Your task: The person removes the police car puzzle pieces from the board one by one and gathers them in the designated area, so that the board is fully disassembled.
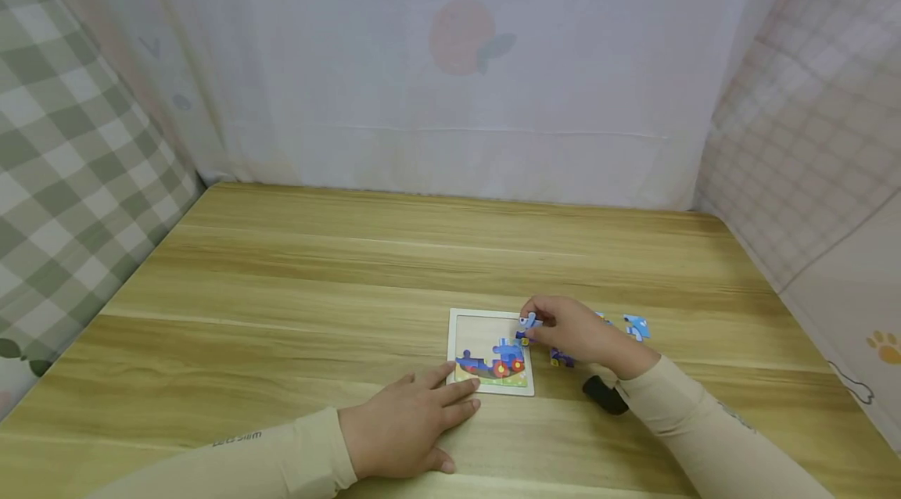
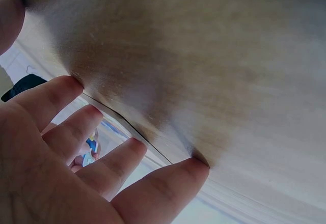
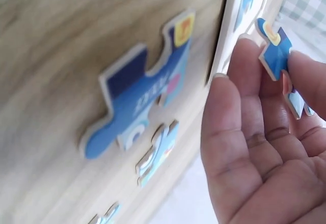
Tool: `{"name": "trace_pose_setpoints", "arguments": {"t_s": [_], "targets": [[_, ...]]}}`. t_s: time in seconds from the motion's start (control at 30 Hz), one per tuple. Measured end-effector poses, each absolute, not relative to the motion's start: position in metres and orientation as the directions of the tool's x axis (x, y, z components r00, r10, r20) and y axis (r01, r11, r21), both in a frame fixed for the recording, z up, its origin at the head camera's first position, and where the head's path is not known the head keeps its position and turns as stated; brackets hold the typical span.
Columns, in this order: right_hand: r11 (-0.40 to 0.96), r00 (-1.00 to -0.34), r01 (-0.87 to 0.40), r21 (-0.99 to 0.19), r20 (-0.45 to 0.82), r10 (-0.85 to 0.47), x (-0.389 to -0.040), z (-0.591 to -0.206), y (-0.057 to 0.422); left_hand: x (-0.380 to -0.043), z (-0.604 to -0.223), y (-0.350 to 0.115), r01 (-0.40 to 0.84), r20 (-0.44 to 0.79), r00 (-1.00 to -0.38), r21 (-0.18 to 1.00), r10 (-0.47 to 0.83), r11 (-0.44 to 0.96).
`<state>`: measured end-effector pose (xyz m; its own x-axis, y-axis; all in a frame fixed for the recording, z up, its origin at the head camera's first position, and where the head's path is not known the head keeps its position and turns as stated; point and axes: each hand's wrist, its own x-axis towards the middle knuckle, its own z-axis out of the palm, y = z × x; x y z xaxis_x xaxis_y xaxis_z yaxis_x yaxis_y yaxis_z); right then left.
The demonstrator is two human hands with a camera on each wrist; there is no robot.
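Left hand: palm down, fingers (image 1: 450, 393) spread and nearly straight, gripping nothing; fingertips rest at the lower left corner of the puzzle tray and on the tabletop beside it. Hand at (image 1: 404, 425).
Right hand (image 1: 580, 335): thumb and fingers pinch one blue jigsaw piece.
Held piece (image 1: 526, 324): blue with a yellow mark, located at the tray's right rim; contact with the rim cannot be told.
Puzzle tray (image 1: 490, 392): pale square frame, flat on the wood-grain tabletop (image 1: 317, 280).
Fitted pieces (image 1: 491, 368): in the tray's lower part, higher at right; blue vehicle, red wheels, green ground.
Loose pieces (image 3: 140, 94): blue, lying on the tabletop right of the tray, near the right hand.
Black object (image 1: 605, 396): beside the right wrist; identity unclear.
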<state>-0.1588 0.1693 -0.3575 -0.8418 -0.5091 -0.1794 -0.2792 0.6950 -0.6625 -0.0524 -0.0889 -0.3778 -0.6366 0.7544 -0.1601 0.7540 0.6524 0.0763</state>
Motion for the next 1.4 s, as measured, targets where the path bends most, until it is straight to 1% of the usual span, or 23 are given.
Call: {"name": "trace_pose_setpoints", "arguments": {"t_s": [0.37, 0.6, 0.77, 1.0, 1.17, 1.4], "targets": [[0.681, -0.872, -0.232, -0.694, -0.161, -0.461, -0.159, -0.352, 0.191, -0.052, -0.378, -0.089, 0.756, -0.156, -0.636, 0.075, 0.756, 0.651], [0.704, -0.890, -0.232, -0.671, -0.146, -0.432, -0.163, -0.349, 0.207, -0.052, -0.378, -0.090, 0.755, -0.149, -0.637, 0.078, 0.757, 0.651], [0.692, -0.897, -0.207, -0.692, -0.149, -0.417, -0.164, -0.349, 0.218, -0.052, -0.379, -0.090, 0.759, -0.142, -0.634, 0.075, 0.760, 0.647], [0.699, -0.905, -0.225, -0.679, -0.120, -0.408, -0.162, -0.351, 0.233, -0.052, -0.379, -0.090, 0.757, -0.141, -0.635, 0.082, 0.760, 0.648], [0.699, -0.895, -0.251, -0.669, -0.116, -0.431, -0.159, -0.352, 0.245, -0.052, -0.379, -0.090, 0.753, -0.149, -0.638, 0.083, 0.756, 0.652], [0.691, -0.864, -0.230, -0.685, -0.183, -0.470, -0.155, -0.354, 0.260, -0.051, -0.380, -0.091, 0.759, -0.133, -0.635, 0.074, 0.761, 0.647]]}}
